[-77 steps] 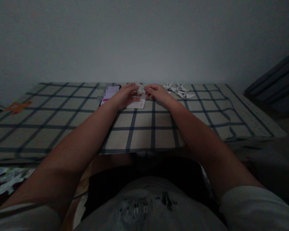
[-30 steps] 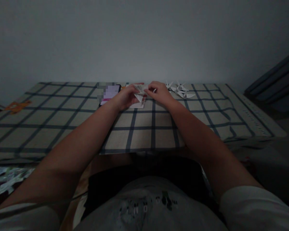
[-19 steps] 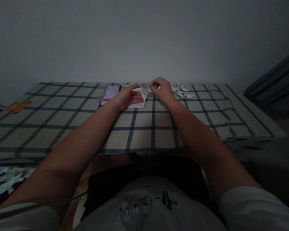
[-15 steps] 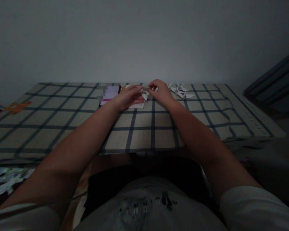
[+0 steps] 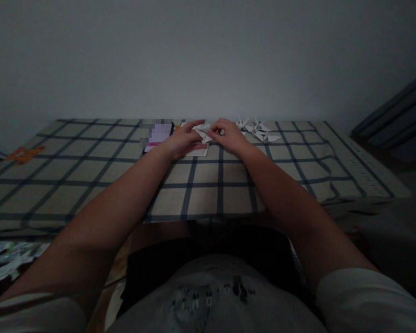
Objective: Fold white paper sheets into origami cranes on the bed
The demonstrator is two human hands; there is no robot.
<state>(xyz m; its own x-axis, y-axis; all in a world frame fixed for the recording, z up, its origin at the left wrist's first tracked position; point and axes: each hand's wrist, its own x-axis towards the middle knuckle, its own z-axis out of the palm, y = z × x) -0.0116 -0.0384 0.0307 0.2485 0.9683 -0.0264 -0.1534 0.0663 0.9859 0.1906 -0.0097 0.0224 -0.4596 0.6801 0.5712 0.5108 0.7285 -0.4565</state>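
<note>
Between my hands is a small piece of folded white paper (image 5: 203, 131), with pointed flaps. My left hand (image 5: 183, 140) holds its left side, the thumb over the paper and the other fingers around it. At the paper's right edge, my right hand (image 5: 230, 135) pinches it between thumb and forefinger. Under the left hand lies a flat white sheet or pad (image 5: 201, 152), mostly covered. Just right of the right hand sit several folded paper cranes (image 5: 260, 128), wings spread.
A phone (image 5: 161, 132) with a lit screen lies left of my left hand. An orange object (image 5: 25, 154) rests at the far left of the checked tablecloth (image 5: 208, 199). A wall (image 5: 208, 60) stands behind the table. Crumpled-looking papers (image 5: 15, 259) show below at left.
My right hand has come slightly down and left. The folded paper now lies flatter and shows more between the hands. My left thumb has shifted onto it.
</note>
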